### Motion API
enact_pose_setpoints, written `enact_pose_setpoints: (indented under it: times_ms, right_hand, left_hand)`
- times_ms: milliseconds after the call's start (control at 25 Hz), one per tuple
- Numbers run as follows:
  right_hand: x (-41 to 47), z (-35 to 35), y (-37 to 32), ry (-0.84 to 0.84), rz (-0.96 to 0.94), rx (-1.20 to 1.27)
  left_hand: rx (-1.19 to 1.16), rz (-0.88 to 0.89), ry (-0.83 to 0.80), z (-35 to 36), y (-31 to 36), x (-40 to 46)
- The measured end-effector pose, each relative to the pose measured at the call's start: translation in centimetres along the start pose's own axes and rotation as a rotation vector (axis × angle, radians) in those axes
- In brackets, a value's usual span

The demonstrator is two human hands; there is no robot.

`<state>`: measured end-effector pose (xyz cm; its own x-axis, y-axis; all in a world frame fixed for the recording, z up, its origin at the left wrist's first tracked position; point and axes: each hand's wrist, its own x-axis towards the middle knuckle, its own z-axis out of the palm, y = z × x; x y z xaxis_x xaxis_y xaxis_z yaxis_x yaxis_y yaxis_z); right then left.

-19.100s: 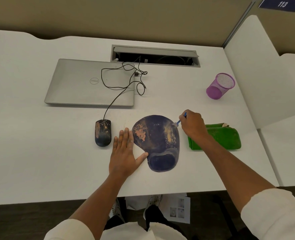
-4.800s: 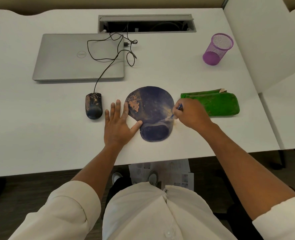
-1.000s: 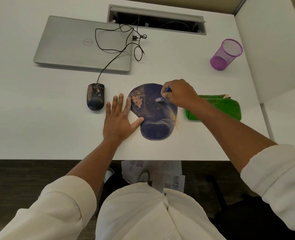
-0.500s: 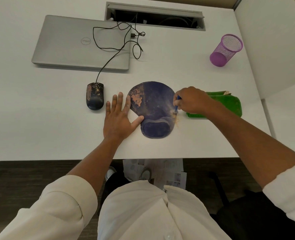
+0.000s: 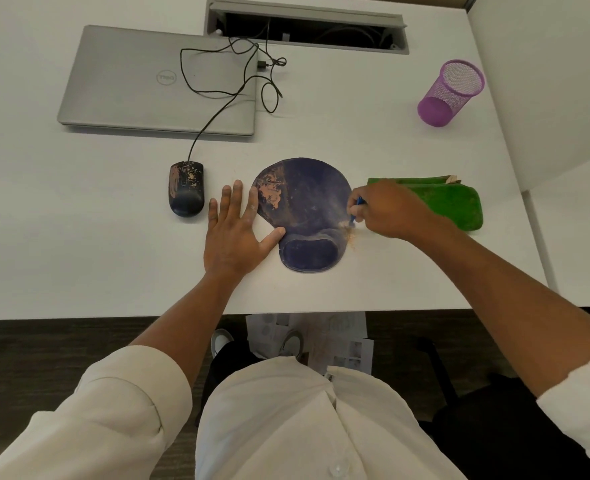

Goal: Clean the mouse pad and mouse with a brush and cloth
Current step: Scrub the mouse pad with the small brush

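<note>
Mouse pad [image 5: 304,206] lies between the hands, half brushed: left hand [image 5: 236,233] presses flat beside it, right hand [image 5: 387,211] pinches the brush [image 5: 355,211] at its right edge. Orange grime remains near the left fingertips; mouse [image 5: 186,188] and green cloth [image 5: 449,202] look untouched.

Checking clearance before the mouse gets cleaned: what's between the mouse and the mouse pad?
In the head view, only the left hand lies flat on the desk between the mouse and mouse pad, thumb and forefinger touching the pad's edge.
</note>
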<state>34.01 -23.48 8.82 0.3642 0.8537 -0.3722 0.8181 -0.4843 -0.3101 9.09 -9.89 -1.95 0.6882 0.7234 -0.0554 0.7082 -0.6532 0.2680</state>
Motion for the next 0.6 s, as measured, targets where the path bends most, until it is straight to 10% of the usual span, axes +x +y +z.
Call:
enact_pose_setpoints:
  times_ms: [600]
  right_hand:
    - [-2.3,2.1,0.8,0.306,0.015,0.270]
  left_hand:
    - [0.000,-0.005,0.001,0.0,0.1,0.0]
